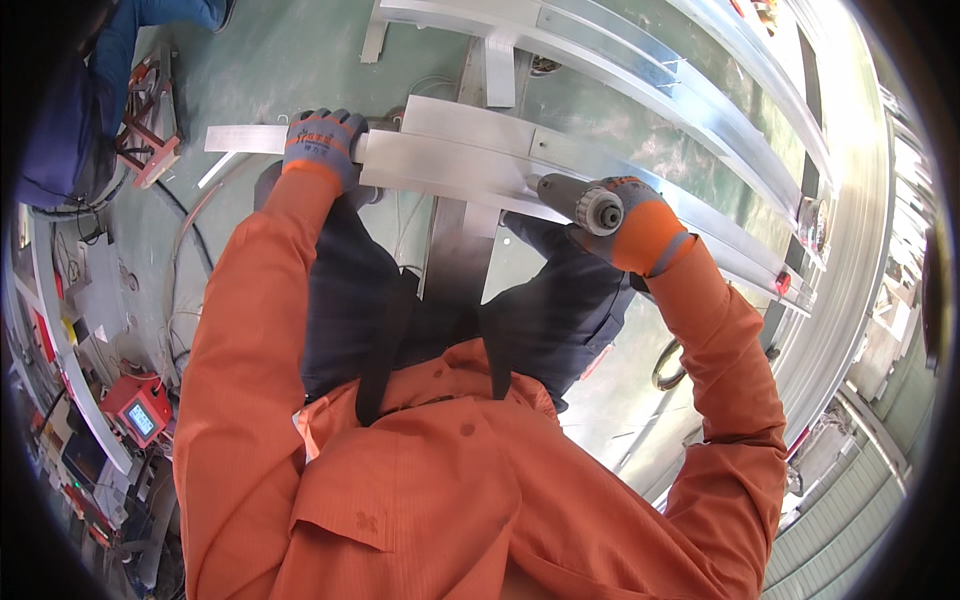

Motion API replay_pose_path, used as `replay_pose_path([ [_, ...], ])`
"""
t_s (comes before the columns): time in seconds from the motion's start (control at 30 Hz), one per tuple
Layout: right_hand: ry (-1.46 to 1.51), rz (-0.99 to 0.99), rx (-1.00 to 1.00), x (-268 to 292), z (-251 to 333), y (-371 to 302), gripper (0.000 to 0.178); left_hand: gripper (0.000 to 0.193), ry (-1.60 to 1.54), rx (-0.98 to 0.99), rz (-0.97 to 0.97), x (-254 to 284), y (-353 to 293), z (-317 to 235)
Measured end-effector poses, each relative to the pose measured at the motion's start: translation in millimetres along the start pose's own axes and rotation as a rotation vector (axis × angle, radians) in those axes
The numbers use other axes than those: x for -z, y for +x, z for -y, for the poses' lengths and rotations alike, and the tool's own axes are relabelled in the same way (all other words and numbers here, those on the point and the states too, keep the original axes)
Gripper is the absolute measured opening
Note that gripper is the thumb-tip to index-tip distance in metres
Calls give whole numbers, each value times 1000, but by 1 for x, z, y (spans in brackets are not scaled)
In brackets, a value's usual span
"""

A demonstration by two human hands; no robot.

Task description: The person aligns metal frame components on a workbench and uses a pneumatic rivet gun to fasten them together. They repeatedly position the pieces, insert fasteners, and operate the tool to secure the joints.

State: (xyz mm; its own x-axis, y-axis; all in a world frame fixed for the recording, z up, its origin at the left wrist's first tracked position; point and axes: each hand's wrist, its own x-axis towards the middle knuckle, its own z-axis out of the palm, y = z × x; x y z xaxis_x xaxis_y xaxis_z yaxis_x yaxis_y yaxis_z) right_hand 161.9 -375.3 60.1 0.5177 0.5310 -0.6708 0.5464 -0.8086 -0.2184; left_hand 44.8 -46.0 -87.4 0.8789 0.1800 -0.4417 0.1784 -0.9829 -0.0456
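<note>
A grey and orange work glove covers my left hand [322, 147], whose fingers are closed over the left end of a long silver metal profile [450, 170]. A flat metal strip [243, 139] sticks out to the left of that hand. My right hand [640, 222], gloved the same way, is wrapped round a grey cylindrical power tool [567, 195] with a ribbed round collar at its near end. The tool's far end is at the profile; I cannot tell whether it touches. Its grip is hidden by my hand.
More long metal profiles [610, 62] lie farther off. A narrow metal beam [460, 250] runs between my legs under the profile. To the left are a red metal stand [150, 125], a red box with a lit display [138, 412] and cables. Stacked profiles [850, 250] line the right side.
</note>
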Motion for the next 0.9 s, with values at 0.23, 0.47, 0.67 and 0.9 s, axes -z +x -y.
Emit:
replay_pose_path([
  [0.23,-8,98,-55,11,1,8,39,46,29,18,-24,-4,1,1],
  [0.47,-40,143,-137,10,7,15,34,46,41,13,-38,1,-3,-2],
  [0.67,-37,159,-170,8,3,14,33,51,62,29,-9,-2,0,-3],
  [0.9,388,-125,-31,15,-36,-29,40,47,56,32,4,-4,1,0],
])
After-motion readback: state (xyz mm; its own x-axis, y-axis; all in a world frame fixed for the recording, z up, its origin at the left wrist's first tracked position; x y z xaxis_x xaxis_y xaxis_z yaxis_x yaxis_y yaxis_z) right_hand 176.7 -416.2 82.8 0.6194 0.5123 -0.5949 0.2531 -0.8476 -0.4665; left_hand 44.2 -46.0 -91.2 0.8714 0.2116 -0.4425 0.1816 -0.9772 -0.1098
